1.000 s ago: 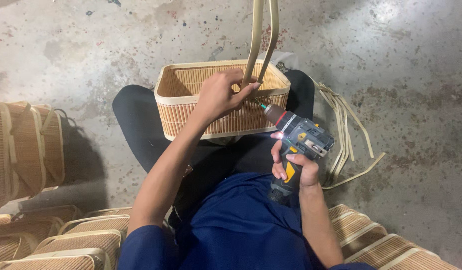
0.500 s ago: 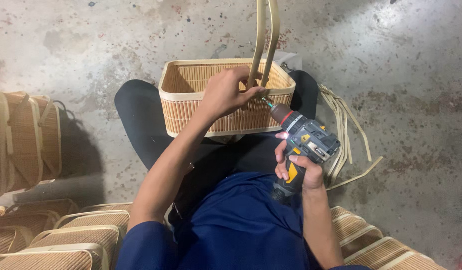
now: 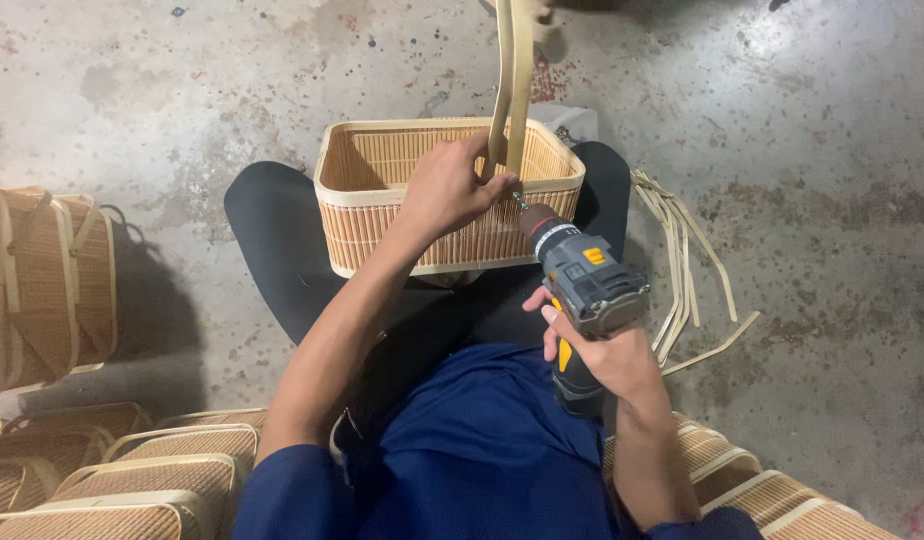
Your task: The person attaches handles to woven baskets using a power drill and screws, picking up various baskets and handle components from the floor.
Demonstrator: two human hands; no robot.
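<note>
Nearest you, at five o'clock, your right hand (image 3: 607, 355) is closed around the grip of a grey cordless drill (image 3: 582, 290) with orange patches. The drill points toward eleven o'clock, and its bit meets the near rim of the bamboo basket (image 3: 382, 215) that rests on your lap.

Just past the drill, near twelve o'clock, your left hand (image 3: 447, 190) is clamped over that same near rim, with its fingers curled around the base of the handle strips (image 3: 512, 90). Those strips are two pale, flat bamboo bands. They stand upright from the rim, side by side, and run out of the top of the view.

The basket is rectangular, with slatted walls of thin vertical strips and a smooth, lighter band around the top. The part of its inside you can see holds nothing.

At three o'clock a loose bundle of bamboo strips (image 3: 682, 260) lies on the concrete floor (image 3: 832, 200), near your right knee but apart from the basket.

At seven to nine o'clock finished baskets (image 3: 52, 280) are stacked close on your left, and more basket rims (image 3: 762, 490) crowd the four o'clock corner. Bare, stained floor lies open beyond the basket from ten to two o'clock.
</note>
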